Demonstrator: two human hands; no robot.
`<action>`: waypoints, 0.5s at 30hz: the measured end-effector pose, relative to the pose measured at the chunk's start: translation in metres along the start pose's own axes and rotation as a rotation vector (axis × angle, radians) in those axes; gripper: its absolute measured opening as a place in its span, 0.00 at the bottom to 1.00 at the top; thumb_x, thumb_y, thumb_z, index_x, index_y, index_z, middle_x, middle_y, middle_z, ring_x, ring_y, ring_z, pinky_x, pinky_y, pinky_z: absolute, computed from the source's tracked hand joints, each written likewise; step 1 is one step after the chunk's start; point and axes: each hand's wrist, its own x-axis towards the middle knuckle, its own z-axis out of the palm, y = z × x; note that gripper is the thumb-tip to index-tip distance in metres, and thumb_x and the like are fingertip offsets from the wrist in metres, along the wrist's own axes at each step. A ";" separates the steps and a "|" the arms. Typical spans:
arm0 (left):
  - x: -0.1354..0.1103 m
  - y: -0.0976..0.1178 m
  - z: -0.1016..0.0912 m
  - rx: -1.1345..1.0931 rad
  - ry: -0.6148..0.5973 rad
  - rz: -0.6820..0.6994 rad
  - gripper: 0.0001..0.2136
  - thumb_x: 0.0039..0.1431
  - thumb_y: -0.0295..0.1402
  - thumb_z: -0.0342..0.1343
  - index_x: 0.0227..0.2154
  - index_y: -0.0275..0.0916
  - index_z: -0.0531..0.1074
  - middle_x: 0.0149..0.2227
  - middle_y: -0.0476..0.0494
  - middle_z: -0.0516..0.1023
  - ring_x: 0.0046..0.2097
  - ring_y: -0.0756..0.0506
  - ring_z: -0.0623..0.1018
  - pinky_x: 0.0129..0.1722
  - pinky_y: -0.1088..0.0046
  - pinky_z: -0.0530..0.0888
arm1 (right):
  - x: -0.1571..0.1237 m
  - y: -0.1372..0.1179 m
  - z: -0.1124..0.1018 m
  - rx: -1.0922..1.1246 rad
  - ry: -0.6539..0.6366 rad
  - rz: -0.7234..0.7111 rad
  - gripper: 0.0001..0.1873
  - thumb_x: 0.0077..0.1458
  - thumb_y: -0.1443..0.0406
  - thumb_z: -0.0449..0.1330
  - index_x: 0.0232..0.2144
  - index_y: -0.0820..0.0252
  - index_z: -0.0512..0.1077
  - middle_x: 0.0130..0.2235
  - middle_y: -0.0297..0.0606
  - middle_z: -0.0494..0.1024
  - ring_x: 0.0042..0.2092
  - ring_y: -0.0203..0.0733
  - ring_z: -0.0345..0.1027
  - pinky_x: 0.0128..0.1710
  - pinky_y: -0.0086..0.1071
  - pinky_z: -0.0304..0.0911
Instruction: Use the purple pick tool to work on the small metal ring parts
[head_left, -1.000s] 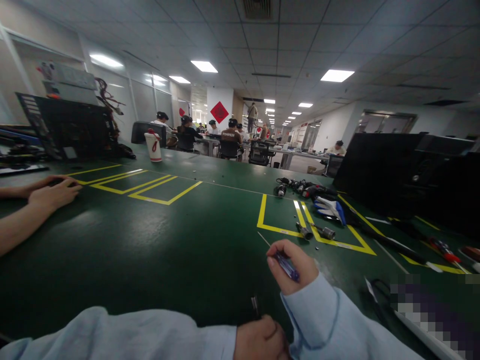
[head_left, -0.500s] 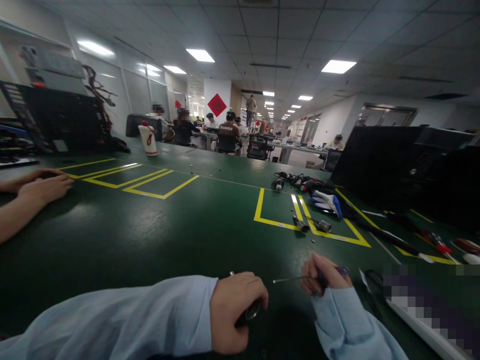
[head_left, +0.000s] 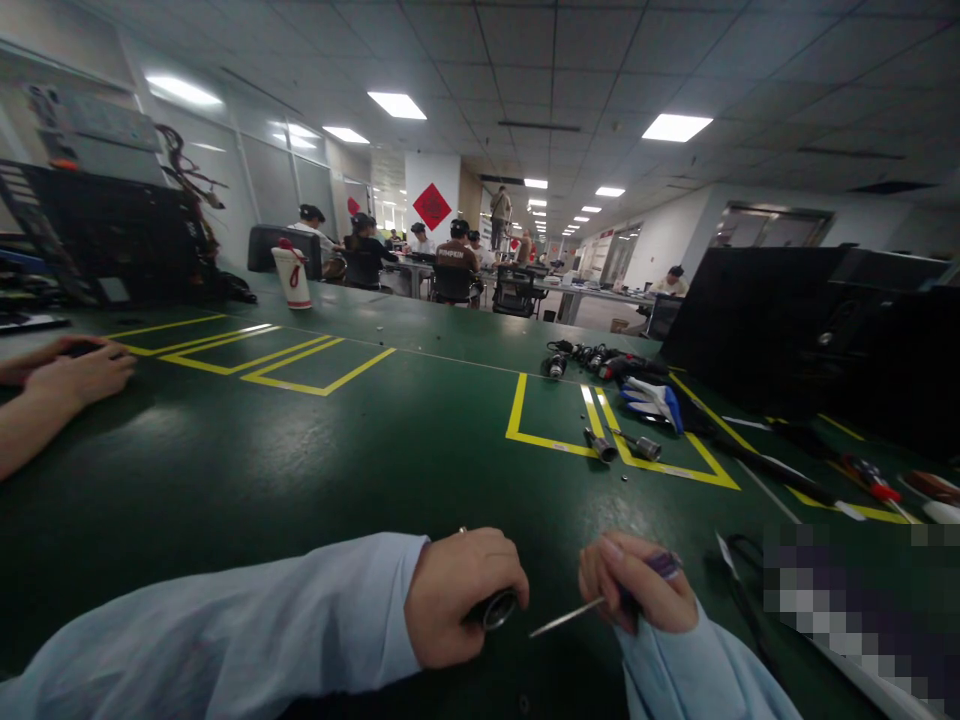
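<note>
My left hand (head_left: 459,598) is wrapped round a dark cylinder (head_left: 498,609) with a shiny metal rim, its open round end turned to the right. Most of its body is hidden by my fingers. In my right hand (head_left: 637,578) is a screwdriver (head_left: 568,618) with a purple handle. Its thin shaft slants down to the left, and the tip is a short way right of the cylinder, apart from it. Two metal cylindrical parts, one on the left (head_left: 601,445) and another on the right (head_left: 643,447), lie on the green table (head_left: 337,480) beyond my right hand.
Yellow tape outlines (head_left: 559,445) mark the table. A blue-and-white glove (head_left: 652,402), black corded parts (head_left: 589,357) and a red-handled screwdriver (head_left: 870,478) lie to the right. A paper cup (head_left: 291,277) stands farther back. Another person's hands (head_left: 79,375) rest at the left edge.
The screwdriver has swung so its tip points lower, and my right hand has shifted slightly left. My left hand has moved a little left and up, with the cylinder's open end more visible.
</note>
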 end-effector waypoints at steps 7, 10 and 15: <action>0.007 0.023 0.027 0.722 0.035 0.106 0.06 0.53 0.25 0.47 0.25 0.34 0.68 0.25 0.45 0.68 0.30 0.47 0.67 0.29 0.69 0.63 | -0.005 0.001 0.002 -0.196 -0.074 -0.001 0.25 0.48 0.53 0.53 0.08 0.59 0.59 0.10 0.26 0.52 0.13 0.28 0.44 0.12 0.27 0.35; 0.007 0.029 0.033 0.820 -0.002 0.136 0.05 0.50 0.26 0.51 0.24 0.31 0.70 0.28 0.41 0.70 0.34 0.44 0.68 0.34 0.67 0.64 | -0.006 0.000 0.003 -0.248 -0.097 0.032 0.26 0.48 0.51 0.52 0.07 0.60 0.58 0.10 0.27 0.53 0.12 0.28 0.44 0.12 0.27 0.35; 0.005 0.025 0.042 0.846 0.050 0.177 0.06 0.48 0.27 0.52 0.27 0.30 0.71 0.32 0.40 0.71 0.38 0.43 0.68 0.39 0.65 0.62 | -0.006 -0.002 0.003 -0.278 -0.126 0.029 0.27 0.48 0.50 0.51 0.07 0.59 0.57 0.10 0.27 0.52 0.13 0.28 0.44 0.12 0.27 0.37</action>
